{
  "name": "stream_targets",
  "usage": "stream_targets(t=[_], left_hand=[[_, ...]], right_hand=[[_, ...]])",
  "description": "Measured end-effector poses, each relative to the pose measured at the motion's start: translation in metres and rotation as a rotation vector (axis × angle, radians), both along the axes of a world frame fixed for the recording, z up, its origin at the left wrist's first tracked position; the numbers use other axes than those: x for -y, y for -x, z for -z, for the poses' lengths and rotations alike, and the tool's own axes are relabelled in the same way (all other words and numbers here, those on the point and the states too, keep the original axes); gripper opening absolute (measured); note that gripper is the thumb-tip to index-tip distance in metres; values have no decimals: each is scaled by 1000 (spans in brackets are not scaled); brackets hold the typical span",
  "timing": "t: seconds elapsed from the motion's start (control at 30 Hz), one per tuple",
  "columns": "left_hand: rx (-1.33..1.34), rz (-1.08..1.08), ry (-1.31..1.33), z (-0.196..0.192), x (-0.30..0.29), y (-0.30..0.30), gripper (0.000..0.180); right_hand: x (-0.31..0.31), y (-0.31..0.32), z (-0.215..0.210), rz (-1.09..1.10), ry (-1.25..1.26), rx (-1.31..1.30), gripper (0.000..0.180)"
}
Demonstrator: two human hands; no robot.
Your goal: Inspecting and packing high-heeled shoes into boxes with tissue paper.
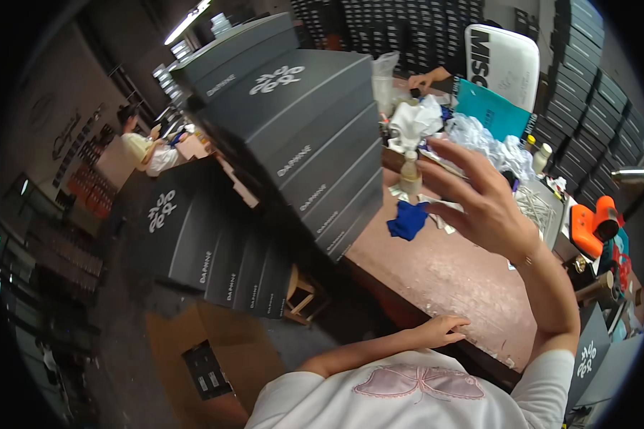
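The right hand is raised above the worn reddish table, fingers spread and empty, near a stack of dark grey shoe boxes that leans on the table's left end. The left hand rests open on the table's near edge, holding nothing.

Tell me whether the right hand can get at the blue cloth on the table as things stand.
Probably yes. The right hand is raised, open and empty, just right of the blue cloth, which lies uncovered on the table. Nothing stands between them; the stack of grey boxes sits to the left.
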State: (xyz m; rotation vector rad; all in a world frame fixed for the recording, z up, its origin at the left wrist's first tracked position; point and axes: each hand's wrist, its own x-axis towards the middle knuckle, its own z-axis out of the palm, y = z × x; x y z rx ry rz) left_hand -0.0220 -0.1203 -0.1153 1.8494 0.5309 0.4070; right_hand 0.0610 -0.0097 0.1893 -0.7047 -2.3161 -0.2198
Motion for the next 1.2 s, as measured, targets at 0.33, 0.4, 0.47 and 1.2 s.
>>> stream_targets(t=[0.33, 0.4, 0.47, 1.2], left_hand=[[80, -558, 240, -39, -45, 148, 34], [364, -721, 223, -25, -64, 184, 34], [597, -801, 493, -52, -87, 205, 47], [-115, -514, 1039, 147, -105, 77, 70]], right_hand=[[-89, 206, 2, 159, -643, 689, 27], [-89, 177, 9, 129, -674, 605, 25], [-77, 121, 11, 148, -604, 557, 17], [207, -167, 321, 616, 1433, -1255, 86]])
